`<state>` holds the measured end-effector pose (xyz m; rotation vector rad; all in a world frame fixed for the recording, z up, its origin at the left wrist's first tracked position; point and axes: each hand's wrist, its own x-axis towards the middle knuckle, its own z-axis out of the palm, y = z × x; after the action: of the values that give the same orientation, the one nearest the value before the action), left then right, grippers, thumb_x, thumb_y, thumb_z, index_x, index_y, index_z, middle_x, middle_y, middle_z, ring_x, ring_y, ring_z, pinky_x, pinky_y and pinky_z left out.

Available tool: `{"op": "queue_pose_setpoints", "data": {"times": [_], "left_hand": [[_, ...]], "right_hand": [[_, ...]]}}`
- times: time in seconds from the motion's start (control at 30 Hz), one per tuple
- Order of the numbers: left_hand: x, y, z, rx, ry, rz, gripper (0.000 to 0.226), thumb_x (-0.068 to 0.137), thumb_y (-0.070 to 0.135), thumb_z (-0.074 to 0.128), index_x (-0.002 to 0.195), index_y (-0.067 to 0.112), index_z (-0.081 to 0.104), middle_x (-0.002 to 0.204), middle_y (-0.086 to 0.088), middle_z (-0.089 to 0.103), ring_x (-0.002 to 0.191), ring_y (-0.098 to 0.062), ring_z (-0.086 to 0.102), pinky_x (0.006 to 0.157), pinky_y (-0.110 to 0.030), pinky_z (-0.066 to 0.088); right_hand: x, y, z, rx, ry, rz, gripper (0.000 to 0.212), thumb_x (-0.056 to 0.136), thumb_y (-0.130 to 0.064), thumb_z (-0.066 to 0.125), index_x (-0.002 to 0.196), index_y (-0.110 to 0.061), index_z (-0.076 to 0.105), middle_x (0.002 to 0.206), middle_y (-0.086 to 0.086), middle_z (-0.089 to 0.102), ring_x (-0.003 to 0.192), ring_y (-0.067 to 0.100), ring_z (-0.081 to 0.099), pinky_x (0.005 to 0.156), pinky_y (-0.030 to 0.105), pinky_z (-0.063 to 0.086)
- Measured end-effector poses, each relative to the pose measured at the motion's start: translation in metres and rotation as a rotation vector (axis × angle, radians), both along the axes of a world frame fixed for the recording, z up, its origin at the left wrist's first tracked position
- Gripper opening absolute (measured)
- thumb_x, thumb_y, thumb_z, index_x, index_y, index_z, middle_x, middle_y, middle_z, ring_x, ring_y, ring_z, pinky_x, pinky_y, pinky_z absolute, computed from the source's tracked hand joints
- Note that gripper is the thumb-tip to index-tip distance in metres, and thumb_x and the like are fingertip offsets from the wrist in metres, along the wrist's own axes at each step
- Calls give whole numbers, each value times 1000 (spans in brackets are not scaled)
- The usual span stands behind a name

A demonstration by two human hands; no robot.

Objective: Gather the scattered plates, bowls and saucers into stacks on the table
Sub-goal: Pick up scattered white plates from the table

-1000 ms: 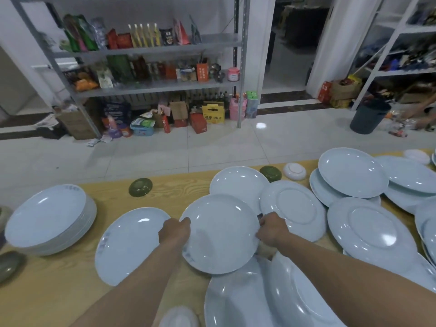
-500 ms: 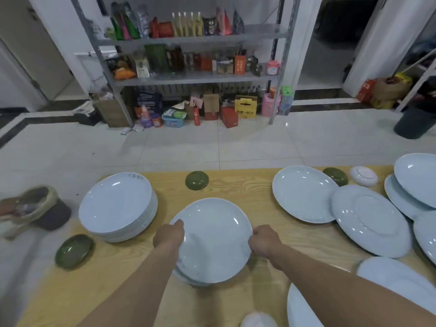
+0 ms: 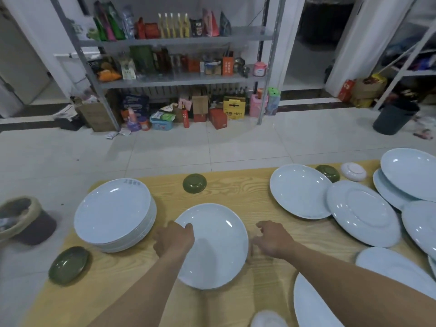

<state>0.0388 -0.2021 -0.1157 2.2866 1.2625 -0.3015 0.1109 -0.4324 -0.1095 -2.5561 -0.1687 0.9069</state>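
Left hand grips the left rim of a pale blue round ceramic plate on the wooden tabletop; right hand, loose-fingered, just beside it.

white plate flat at ctr, plate stack just left, loose plates overlapping rt, green saucers scattered

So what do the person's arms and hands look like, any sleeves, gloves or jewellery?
The left arm and right arm are bare, with no sleeves in view. The left hand and right hand wear no gloves; no watch, bracelet or ring shows.
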Motion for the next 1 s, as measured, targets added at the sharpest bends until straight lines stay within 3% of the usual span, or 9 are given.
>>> {"op": "queue_pose_setpoints", "data": {"times": [0.03,0.1,0.27,0.4,0.73,1.0], "left_hand": [[5,-10,10,78,-8,-123,51,94,47,43,131,12,53,132,-11,51,125,-31,46,94,-37,43],[20,-38,34,180,-78,-362,51,96,43,42,139,15,45,139,-10,43,131,-29,37,100,-38,38],[55,-139,100,251,-267,-768,51,97,39,42,144,19,39,147,-6,34,134,-25,32,103,-37,34],[69,-231,144,274,-374,-972,51,97,38,40,145,20,37,149,-4,31,131,-25,33,102,-36,33],[89,-446,197,294,-464,-1150,47,97,41,41,141,22,39,145,-3,34,128,-23,35,97,-34,36],[109,-577,208,248,-478,-1226,56,97,43,40,148,21,31,153,-5,28,134,-26,32,106,-38,34]], "right_hand": [[2,-13,11,-62,-46,69,67,91,-41,57,149,-16,36,148,5,44,134,20,44,104,31,40],[4,-44,34,-143,-143,129,72,94,-49,51,154,-19,26,153,4,37,139,22,37,110,34,35],[1,-141,93,-283,-282,46,76,92,-62,46,154,-25,21,154,3,36,139,23,37,111,40,33],[-9,-226,139,-221,-342,-151,80,91,-65,46,155,-25,20,156,0,32,141,21,34,110,39,34],[-27,-442,186,-207,-416,-377,81,88,-66,50,154,-28,23,153,1,38,136,23,42,102,37,40],[-23,-574,193,-239,-370,-502,87,88,-65,51,156,-25,16,159,1,29,141,23,35,109,36,37]]}}
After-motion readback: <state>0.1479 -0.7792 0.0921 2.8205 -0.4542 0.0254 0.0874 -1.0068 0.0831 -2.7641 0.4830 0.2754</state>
